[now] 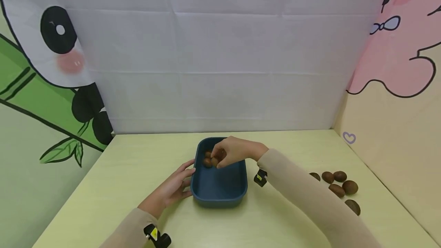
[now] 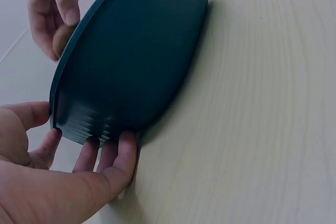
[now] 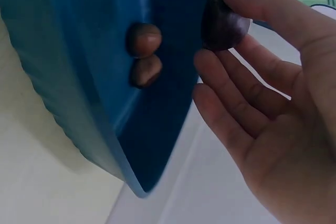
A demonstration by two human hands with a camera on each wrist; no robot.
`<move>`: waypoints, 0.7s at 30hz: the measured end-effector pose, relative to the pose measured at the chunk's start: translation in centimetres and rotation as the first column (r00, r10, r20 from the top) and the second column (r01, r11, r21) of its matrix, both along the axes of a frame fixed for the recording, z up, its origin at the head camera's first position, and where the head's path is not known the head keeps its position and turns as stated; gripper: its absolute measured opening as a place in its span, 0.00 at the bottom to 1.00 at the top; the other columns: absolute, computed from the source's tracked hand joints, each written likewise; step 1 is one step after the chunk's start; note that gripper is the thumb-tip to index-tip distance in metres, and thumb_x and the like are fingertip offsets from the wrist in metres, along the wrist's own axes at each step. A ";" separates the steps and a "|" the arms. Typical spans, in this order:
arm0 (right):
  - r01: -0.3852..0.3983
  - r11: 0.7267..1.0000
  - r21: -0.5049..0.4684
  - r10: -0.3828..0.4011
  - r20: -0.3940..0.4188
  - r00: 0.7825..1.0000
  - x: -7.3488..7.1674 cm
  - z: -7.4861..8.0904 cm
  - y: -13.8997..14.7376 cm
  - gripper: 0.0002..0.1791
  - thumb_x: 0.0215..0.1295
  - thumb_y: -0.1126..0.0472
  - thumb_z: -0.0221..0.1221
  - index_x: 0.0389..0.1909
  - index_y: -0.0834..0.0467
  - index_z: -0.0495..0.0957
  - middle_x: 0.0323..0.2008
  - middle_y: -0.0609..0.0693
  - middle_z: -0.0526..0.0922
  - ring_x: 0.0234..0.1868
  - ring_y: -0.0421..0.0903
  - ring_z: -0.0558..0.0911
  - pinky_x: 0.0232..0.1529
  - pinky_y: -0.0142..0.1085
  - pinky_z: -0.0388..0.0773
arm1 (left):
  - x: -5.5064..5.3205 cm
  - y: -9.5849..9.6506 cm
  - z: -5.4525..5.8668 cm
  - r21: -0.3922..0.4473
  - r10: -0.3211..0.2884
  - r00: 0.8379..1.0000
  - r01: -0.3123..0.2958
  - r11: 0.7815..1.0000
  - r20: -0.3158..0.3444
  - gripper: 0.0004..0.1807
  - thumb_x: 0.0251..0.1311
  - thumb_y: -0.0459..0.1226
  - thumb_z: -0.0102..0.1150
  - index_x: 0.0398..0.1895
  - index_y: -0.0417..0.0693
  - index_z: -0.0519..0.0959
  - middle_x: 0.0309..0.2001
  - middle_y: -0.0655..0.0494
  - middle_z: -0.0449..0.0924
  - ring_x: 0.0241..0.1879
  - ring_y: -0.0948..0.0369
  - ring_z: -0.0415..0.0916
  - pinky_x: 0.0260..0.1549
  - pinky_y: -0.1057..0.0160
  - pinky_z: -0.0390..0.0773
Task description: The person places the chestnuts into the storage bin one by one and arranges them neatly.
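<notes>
A deep blue bin (image 1: 218, 186) stands on the table. Inside it, near the far left corner, lie brown chestnuts (image 1: 207, 162), two of which show in the right wrist view. My right hand (image 1: 236, 150) reaches over the far part of the bin. Its thumb and fingertips pinch a dark chestnut (image 3: 226, 24) at the rim. My left hand (image 1: 173, 186) rests against the bin's left side, fingers spread. In the left wrist view, the fingertips (image 2: 126, 150) touch the ribbed lower wall, with the thumb up at the rim.
Several more chestnuts (image 1: 350, 187) lie loose on the right of the pale table (image 1: 286, 209), partly behind the right sleeve (image 1: 310, 198). A white sheet (image 1: 220, 49) hangs along the back edge. Walls with painted cartoon figures flank both sides.
</notes>
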State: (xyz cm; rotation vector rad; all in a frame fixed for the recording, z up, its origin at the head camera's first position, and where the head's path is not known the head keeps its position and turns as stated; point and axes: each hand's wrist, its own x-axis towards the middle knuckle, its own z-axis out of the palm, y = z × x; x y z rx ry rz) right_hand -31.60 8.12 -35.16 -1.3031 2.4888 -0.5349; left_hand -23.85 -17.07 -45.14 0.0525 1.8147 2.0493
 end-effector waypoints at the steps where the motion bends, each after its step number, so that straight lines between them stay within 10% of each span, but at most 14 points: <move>1: 0.007 1.000 0.019 -0.007 0.000 1.000 -0.3 -0.3 -0.5 0.20 0.63 0.54 0.69 0.55 0.53 0.81 0.42 0.39 0.82 0.41 0.34 0.80 0.44 0.32 0.77 | 0.0 0.0 0.0 -0.003 0.002 1.000 -0.002 1.000 0.000 0.33 0.77 0.47 0.47 0.79 0.58 0.49 0.71 0.40 0.61 0.58 0.54 0.75 0.50 0.52 0.76; 21: 0.138 0.980 0.140 -0.152 0.089 0.984 -2.1 -3.9 -5.4 0.17 0.59 0.53 0.72 0.49 0.50 0.83 0.38 0.37 0.82 0.41 0.34 0.79 0.47 0.32 0.76 | 0.0 -0.4 0.1 0.009 -0.016 1.000 0.016 1.000 0.003 0.33 0.77 0.47 0.47 0.79 0.57 0.49 0.67 0.43 0.68 0.59 0.54 0.75 0.51 0.50 0.75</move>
